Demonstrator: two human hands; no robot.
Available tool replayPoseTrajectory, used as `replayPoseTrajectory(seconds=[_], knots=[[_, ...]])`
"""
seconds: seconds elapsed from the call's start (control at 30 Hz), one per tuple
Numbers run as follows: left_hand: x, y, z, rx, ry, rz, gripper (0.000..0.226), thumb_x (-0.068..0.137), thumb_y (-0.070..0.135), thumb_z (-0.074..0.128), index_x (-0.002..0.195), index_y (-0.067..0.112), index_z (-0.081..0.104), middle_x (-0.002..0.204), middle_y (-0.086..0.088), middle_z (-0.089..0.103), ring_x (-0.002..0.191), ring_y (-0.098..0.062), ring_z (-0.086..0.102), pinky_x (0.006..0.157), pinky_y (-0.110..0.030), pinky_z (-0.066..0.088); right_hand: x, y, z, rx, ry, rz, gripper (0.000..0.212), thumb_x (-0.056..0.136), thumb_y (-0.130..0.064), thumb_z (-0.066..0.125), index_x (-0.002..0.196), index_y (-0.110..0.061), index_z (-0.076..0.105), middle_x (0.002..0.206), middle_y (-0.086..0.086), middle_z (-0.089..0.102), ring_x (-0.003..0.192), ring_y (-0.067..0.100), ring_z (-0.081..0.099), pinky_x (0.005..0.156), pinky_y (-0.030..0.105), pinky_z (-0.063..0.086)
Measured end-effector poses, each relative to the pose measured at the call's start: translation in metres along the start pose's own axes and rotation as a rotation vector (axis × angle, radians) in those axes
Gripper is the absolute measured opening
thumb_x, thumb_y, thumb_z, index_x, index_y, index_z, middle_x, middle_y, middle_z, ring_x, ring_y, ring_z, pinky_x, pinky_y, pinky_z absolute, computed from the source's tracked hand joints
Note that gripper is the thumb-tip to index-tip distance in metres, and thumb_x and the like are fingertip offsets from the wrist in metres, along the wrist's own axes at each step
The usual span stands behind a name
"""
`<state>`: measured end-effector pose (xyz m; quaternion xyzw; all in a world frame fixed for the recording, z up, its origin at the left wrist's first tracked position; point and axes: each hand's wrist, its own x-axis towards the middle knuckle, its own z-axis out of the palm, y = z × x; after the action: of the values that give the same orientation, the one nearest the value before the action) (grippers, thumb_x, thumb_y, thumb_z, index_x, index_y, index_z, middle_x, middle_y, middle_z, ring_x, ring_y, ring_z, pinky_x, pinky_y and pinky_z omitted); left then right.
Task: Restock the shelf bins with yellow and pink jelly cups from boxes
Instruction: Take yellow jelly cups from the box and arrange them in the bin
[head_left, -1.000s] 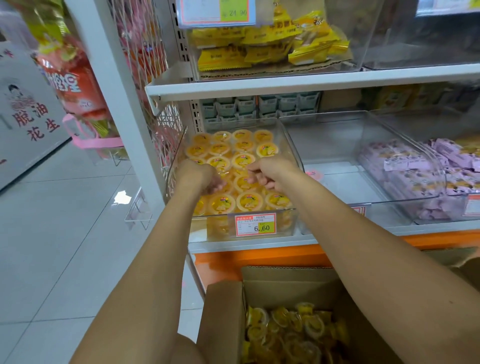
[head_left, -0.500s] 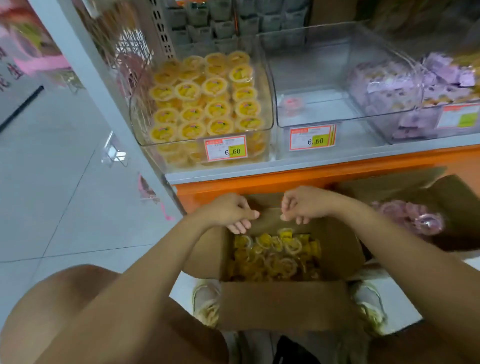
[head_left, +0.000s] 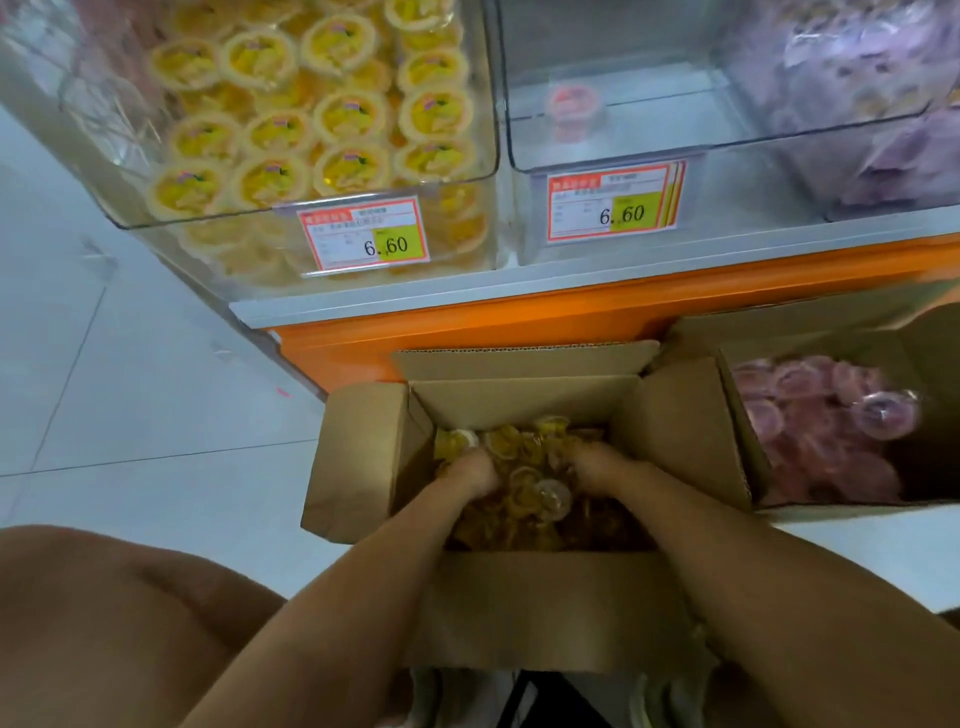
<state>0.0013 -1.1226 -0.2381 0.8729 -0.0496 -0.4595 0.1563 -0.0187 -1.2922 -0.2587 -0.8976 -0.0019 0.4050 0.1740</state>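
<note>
Hands were just above the flaps; now we have the left hand (head_left: 470, 472) and right hand (head_left: 593, 467) down inside the yellow box (head_left: 545, 608). To us that's a fresh grab for the yellow bin (head_left: 260, 252), which looks nearly full. The fingers are buried among the yellow jelly cups (head_left: 527, 480), so we can't tell the grip. The cups lie under and between both hands. The pink jelly cups (head_left: 821, 431) sit apart, right of both hands. The middle bin (head_left: 727, 174) holds one pink cup (head_left: 574, 111).
</note>
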Motion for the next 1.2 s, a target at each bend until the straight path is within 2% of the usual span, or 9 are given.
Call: replayPoseTrajectory(seconds=[0.13,0.27,0.4,0.57,0.7,0.87,1.0,1.07,1.2], knots=[[0.046,-0.011,0.017,0.033,0.008,-0.037,0.05,0.09,0.043,0.051,0.129,0.013,0.052,0.116,-0.009,0.061,0.099,-0.026,0.059,0.087,-0.036,0.05,0.017,0.006,0.014,-0.041,0.065,0.017,0.038,0.095,-0.029,0.051,0.129,-0.012,0.052,0.131,0.012,0.051,0.112,0.029,0.054,0.095,0.033,0.045],[0.033,0.003,0.01,0.094,-0.015,-0.012,0.038,0.093,0.037,0.053,0.119,0.009,0.06,0.118,-0.013,0.061,0.103,-0.028,0.059,0.075,-0.03,0.043,0.023,0.006,0.021,-0.052,0.079,0.012,0.028,0.097,-0.02,0.044,0.12,-0.009,0.056,0.124,0.013,0.053,0.106,0.029,0.054,0.089,0.031,0.044],[0.03,0.003,0.01,0.121,-0.008,-0.016,0.04,0.09,0.03,0.061,0.123,0.007,0.056,0.122,-0.015,0.058,0.109,-0.028,0.056,0.078,-0.028,0.04,0.027,0.003,0.021,-0.023,0.179,0.01,0.026,0.098,-0.013,0.038,0.111,-0.007,0.059,0.12,0.013,0.055,0.106,0.028,0.054,0.08,0.027,0.038],[0.025,-0.004,0.004,0.043,-0.011,0.029,0.019,0.093,0.02,0.056,0.104,0.008,0.066,0.114,-0.011,0.063,0.094,-0.023,0.059,0.077,-0.03,0.047,0.029,0.0,0.03,-0.072,0.047,-0.006,0.023,0.096,-0.01,0.044,0.11,-0.007,0.063,0.115,0.013,0.058,0.103,0.028,0.056,0.082,0.029,0.043],[0.014,-0.009,-0.014,-0.016,0.067,0.025,0.014,0.093,0.018,0.056,0.091,0.009,0.067,0.097,-0.012,0.068,0.084,-0.023,0.065,0.065,-0.026,0.048,0.025,-0.003,0.025,-0.095,0.051,0.009,0.017,0.094,-0.012,0.049,0.104,-0.007,0.063,0.111,0.013,0.059,0.101,0.028,0.057,0.08,0.031,0.043],[-0.008,-0.012,-0.037,0.018,-0.019,0.062,0.016,0.093,0.013,0.056,0.077,0.01,0.056,0.077,-0.009,0.066,0.068,-0.019,0.064,0.064,-0.028,0.053,0.016,-0.01,0.008,0.036,0.112,0.03,0.022,0.093,-0.012,0.044,0.077,-0.012,0.059,0.101,0.016,0.061,0.09,0.03,0.057,0.073,0.03,0.041],[-0.04,-0.008,-0.065,-0.008,-0.127,0.019,0.006,0.094,0.005,0.052,0.094,0.005,0.058,0.059,0.001,0.061,0.049,-0.004,0.057,0.046,-0.015,0.047,0.0,-0.015,-0.013,0.18,0.105,-0.017,0.012,0.089,-0.012,0.061,0.087,-0.006,0.07,0.087,0.007,0.064,0.082,0.02,0.061,0.068,0.027,0.049],[-0.057,-0.006,-0.081,0.001,-0.175,-0.001,0.017,0.093,0.006,0.054,0.104,-0.006,0.061,0.058,0.0,0.062,0.042,-0.001,0.056,0.044,-0.014,0.047,-0.018,-0.019,-0.029,0.362,0.091,-0.022,0.009,0.086,-0.014,0.067,0.083,-0.007,0.072,0.081,0.006,0.067,0.075,0.016,0.063,0.064,0.026,0.052],[-0.109,0.006,-0.125,0.042,-0.273,0.043,0.013,0.094,0.007,0.053,0.089,0.0,0.062,0.057,0.002,0.064,0.044,-0.001,0.054,0.048,-0.013,0.048,-0.071,-0.035,-0.081,0.689,-0.064,-0.166,0.008,0.088,-0.009,0.064,0.091,-0.005,0.059,0.093,0.014,0.068,0.083,0.021,0.069,0.08,0.032,0.058]])
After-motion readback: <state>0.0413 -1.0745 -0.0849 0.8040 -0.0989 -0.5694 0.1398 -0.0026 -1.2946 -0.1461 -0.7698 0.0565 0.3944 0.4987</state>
